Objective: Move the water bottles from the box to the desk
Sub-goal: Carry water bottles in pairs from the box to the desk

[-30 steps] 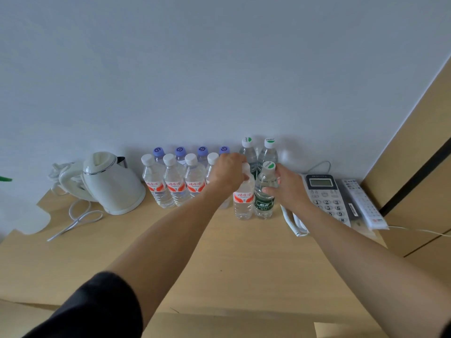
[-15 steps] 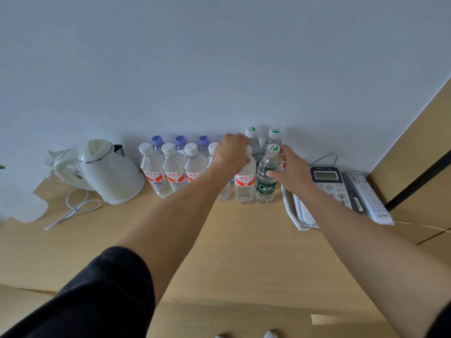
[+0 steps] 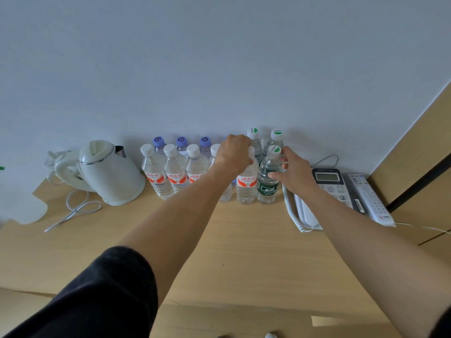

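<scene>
On the wooden desk, water bottles stand in rows against the wall. My left hand grips the top of a red-label bottle, hiding its cap. Right beside it stands a green-label bottle with a white and green cap; my right hand holds its side, thumb on the front and fingers behind the neck. Both bottles rest upright on the desk. Three more red-label bottles stand to the left, purple-capped ones behind them, and two green-capped ones at the back.
A white kettle with a loose cord stands at the left. A desk phone and a white remote lie at the right. A cardboard surface shows below the desk's front edge. A wooden panel rises at the far right.
Both bottles have slid slightly back toward the rows and now line up with them. My right hand's fingers have loosened around the green-label bottle. The view has tilted down.
</scene>
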The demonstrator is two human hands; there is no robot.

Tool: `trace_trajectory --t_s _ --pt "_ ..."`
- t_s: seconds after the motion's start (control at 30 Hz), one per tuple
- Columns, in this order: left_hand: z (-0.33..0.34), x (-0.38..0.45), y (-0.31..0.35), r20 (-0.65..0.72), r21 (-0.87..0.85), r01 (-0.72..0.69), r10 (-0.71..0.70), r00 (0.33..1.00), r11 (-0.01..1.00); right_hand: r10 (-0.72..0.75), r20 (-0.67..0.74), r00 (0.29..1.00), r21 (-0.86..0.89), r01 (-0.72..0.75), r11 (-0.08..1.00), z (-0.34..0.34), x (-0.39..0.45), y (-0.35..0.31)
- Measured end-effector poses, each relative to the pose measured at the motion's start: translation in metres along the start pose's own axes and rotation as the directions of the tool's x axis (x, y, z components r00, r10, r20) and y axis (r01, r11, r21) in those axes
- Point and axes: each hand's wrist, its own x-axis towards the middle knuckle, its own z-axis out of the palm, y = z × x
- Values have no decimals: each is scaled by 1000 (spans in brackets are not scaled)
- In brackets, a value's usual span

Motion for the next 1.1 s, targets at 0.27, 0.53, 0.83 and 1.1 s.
trace_trajectory --t_s 0.27,0.53,0.83,1.1 --pt "-11 -4 -2 54 33 -9 7 998 999 11 36 999 17 -12 1000 5 1 5" --pt "-64 -4 -23 -48 424 -59 88 995 904 14 25 1000 -9 -14 1000 -6 3 1" --pt "-39 0 -31 150 346 -47 -6 989 937 -8 -6 1000 -90 7 996 -15 8 -15" --pt "-6 2 -38 153 246 -67 29 988 967 19 48 999 -191 -10 982 -14 7 -1"
